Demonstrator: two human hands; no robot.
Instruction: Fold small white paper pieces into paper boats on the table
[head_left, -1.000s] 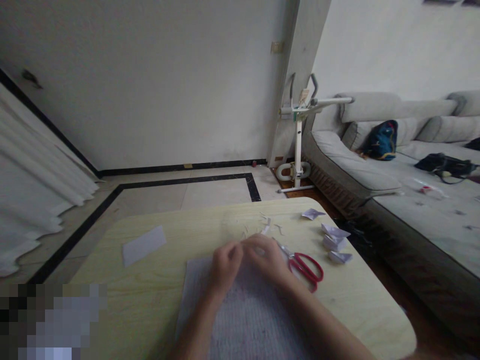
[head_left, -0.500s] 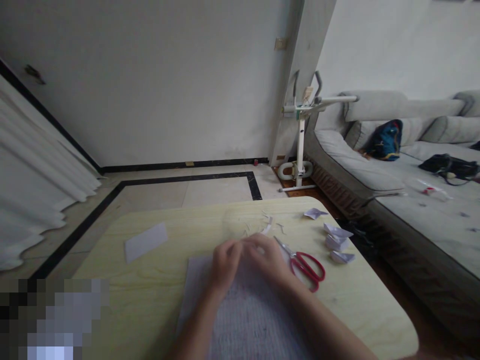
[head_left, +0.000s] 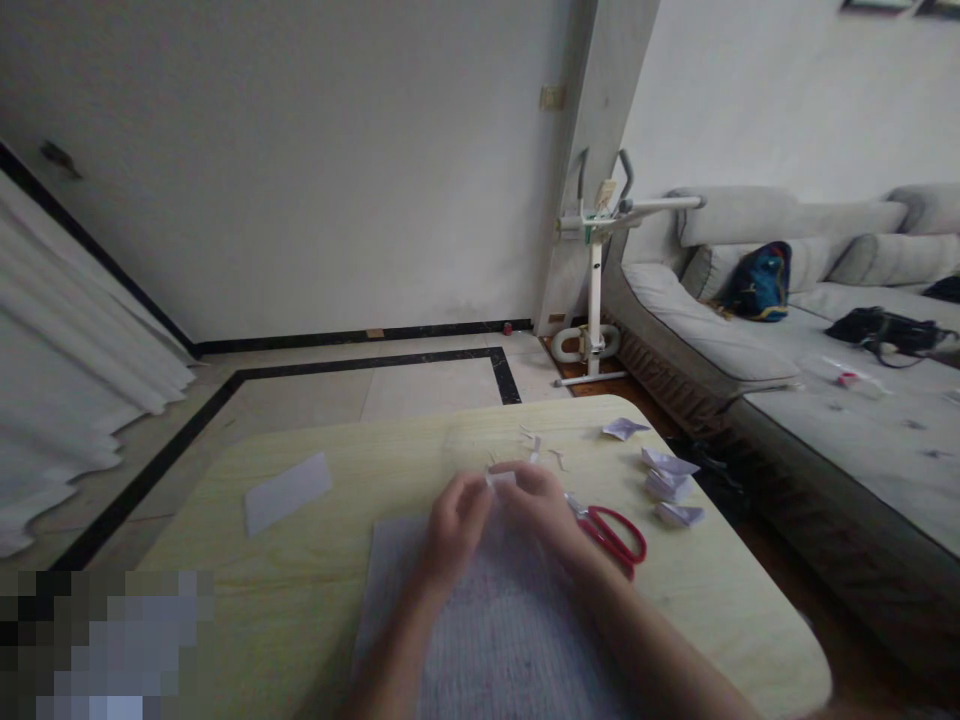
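Note:
Between my fingertips is a small piece of white paper [head_left: 501, 480], pinched from both sides. My left hand [head_left: 457, 520] grips its left end, and my right hand [head_left: 538, 503] holds the right. Beneath my forearms lies a large sheet covered in writing [head_left: 487, 640]. Red-handled scissors [head_left: 616, 538] rest just right of my right hand, their blades partly hidden by it. Thin paper scraps [head_left: 535, 448] are scattered beyond my fingers. Several folded paper pieces [head_left: 670, 484] stand along the table's right side.
A blank paper rectangle [head_left: 288, 494] lies on the left of the pale wooden table [head_left: 300, 610]. Past the table's right edge stands a grey sofa [head_left: 840, 440] with a blue bag [head_left: 761, 282] and a black bag [head_left: 889, 332]. White exercise equipment [head_left: 595, 285] is by the wall.
The small paper now shows as a pale flap between my fingers, where it was mostly hidden before. My hands stay in nearly the same place; the view has shifted slightly.

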